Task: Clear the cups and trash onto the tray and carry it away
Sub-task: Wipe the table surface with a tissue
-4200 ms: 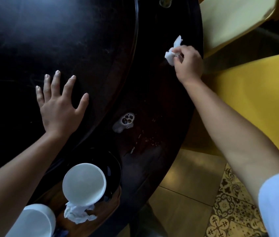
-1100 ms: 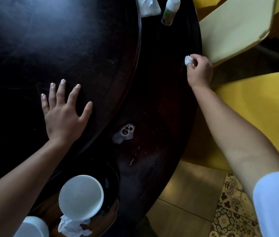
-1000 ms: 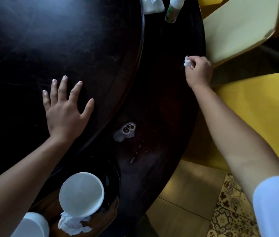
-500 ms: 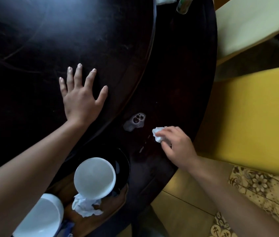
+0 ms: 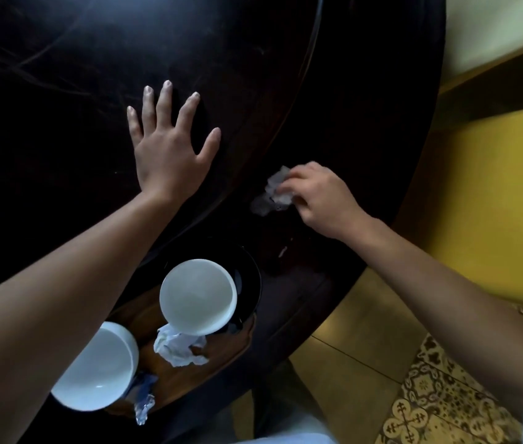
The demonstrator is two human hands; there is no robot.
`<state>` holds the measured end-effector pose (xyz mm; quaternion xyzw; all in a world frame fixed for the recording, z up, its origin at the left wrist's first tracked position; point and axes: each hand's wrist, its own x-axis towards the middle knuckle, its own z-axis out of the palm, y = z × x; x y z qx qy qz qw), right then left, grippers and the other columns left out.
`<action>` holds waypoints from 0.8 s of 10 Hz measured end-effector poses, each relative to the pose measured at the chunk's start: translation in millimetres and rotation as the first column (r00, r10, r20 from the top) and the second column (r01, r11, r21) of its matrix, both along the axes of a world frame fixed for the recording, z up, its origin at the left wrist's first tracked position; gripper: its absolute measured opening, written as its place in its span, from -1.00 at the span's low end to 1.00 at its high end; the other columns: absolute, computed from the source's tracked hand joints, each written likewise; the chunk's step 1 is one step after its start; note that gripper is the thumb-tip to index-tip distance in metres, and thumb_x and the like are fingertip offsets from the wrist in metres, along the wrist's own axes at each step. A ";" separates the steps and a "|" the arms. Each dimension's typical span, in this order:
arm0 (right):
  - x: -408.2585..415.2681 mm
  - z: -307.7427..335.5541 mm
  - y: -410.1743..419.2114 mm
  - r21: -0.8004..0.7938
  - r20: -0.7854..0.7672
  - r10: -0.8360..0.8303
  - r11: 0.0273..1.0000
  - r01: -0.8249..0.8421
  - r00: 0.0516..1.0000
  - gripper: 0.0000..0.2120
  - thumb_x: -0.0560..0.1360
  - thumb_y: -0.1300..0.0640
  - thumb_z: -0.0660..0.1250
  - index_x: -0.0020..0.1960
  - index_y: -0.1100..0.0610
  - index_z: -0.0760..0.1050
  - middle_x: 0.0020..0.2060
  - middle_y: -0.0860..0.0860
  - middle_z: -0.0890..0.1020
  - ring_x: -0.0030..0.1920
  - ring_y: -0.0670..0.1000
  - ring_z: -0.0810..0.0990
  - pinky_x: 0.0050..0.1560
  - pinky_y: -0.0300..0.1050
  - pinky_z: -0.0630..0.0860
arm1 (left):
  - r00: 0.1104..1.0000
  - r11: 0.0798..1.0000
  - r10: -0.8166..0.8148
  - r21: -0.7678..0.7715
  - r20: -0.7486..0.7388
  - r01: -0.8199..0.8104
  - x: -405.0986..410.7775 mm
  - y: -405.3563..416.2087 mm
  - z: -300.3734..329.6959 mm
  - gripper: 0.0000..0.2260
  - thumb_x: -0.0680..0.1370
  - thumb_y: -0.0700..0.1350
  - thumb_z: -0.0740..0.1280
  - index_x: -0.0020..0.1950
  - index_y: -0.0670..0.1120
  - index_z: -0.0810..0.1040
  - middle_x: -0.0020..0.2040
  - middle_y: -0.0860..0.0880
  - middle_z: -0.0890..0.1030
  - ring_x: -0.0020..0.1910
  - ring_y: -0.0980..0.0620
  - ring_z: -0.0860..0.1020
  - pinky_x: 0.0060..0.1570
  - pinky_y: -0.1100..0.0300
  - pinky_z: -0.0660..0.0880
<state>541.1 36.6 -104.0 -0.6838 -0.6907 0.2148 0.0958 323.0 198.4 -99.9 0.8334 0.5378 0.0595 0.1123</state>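
My right hand (image 5: pixel 322 200) grips a crumpled white tissue (image 5: pixel 277 189) and presses it onto a small wet spill (image 5: pixel 261 206) on the dark round table (image 5: pixel 350 123). My left hand (image 5: pixel 169 149) lies flat on the tabletop with its fingers spread, holding nothing. Near the table's front edge sits a brown wooden tray (image 5: pixel 221 354). On it stand a white cup (image 5: pixel 197 296) on a black saucer (image 5: pixel 250 283), a second white cup (image 5: pixel 96 370), a crumpled white napkin (image 5: pixel 178 347) and a bluish wrapper (image 5: pixel 143 402).
A yellow chair seat (image 5: pixel 494 203) stands right of the table, and a pale chair seat (image 5: pixel 494 30) at the top right. Tan floor tiles (image 5: pixel 359 315) and patterned tiles (image 5: pixel 439 402) lie below the table's edge. A small white crumb (image 5: pixel 282 251) lies near the spill.
My right hand carried the tissue from the table's far right edge down to the spill and now presses on it. My left hand stayed flat on the table.
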 end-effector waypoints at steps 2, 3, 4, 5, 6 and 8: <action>16.6 14.3 -62.0 -0.089 -0.025 -0.045 0.995 0.043 0.999 -0.68 0.44 0.30 0.32 0.09 0.02 0.66 0.09 -0.02 0.64 0.13 0.09 0.55 0.10 0.11 0.54 | 1.000 1.000 -0.010 0.010 -0.005 0.010 -4.8 0.4 0.3 -0.39 0.63 0.33 0.08 0.62 0.10 0.24 0.68 -0.09 0.07 0.66 -0.15 -0.04 0.58 -0.21 -0.13; 11.5 19.1 -42.2 0.017 -0.136 -0.154 0.987 0.158 0.979 -0.68 0.41 0.31 0.30 0.04 0.06 0.70 0.04 0.02 0.66 0.06 0.08 0.58 0.10 -0.06 0.53 | 1.000 1.000 -0.012 0.008 -0.011 0.013 -5.5 -0.9 -0.3 -0.39 0.63 0.33 0.08 0.62 0.10 0.24 0.68 -0.09 0.08 0.66 -0.14 -0.04 0.58 -0.21 -0.13; -7.9 15.3 -4.4 0.073 -0.214 -0.152 0.982 0.171 0.965 -0.68 0.41 0.29 0.28 0.04 0.08 0.71 0.02 0.03 0.68 0.03 0.08 0.60 0.08 -0.08 0.55 | 1.000 1.000 -0.015 0.009 -0.019 0.015 -5.7 -1.1 -0.2 -0.39 0.62 0.33 0.07 0.62 0.10 0.24 0.68 -0.09 0.08 0.66 -0.14 -0.05 0.58 -0.21 -0.13; -28.1 9.8 24.5 0.018 -0.195 -0.090 0.995 0.096 0.977 -0.69 0.40 0.21 0.29 0.06 0.08 0.70 0.03 0.03 0.69 0.05 0.12 0.61 0.09 -0.04 0.54 | 1.000 1.000 -0.013 0.003 -0.020 0.013 -5.5 -1.5 0.0 -0.39 0.62 0.33 0.07 0.62 0.10 0.23 0.68 -0.09 0.07 0.66 -0.14 -0.05 0.58 -0.21 -0.13; -40.7 5.9 26.8 -0.044 -0.060 0.058 0.997 -0.061 0.997 -0.71 0.39 0.16 0.31 0.05 0.05 0.69 0.04 0.01 0.67 0.08 0.14 0.58 0.09 -0.01 0.48 | 1.000 1.000 -0.011 0.004 -0.025 0.011 -5.6 -1.8 -0.6 -0.39 0.62 0.34 0.06 0.62 0.10 0.23 0.68 -0.08 0.06 0.66 -0.13 -0.05 0.58 -0.21 -0.13; -17.5 7.2 -32.4 -0.077 0.043 0.226 0.972 -0.222 0.973 -0.73 0.41 0.21 0.38 0.04 -0.07 0.66 0.09 -0.08 0.64 0.14 0.09 0.58 -0.02 -0.04 0.39 | 1.000 1.000 -0.011 -0.003 -0.014 0.011 -5.2 0.2 1.1 -0.39 0.63 0.34 0.06 0.62 0.10 0.23 0.68 -0.08 0.05 0.66 -0.14 -0.06 0.59 -0.20 -0.15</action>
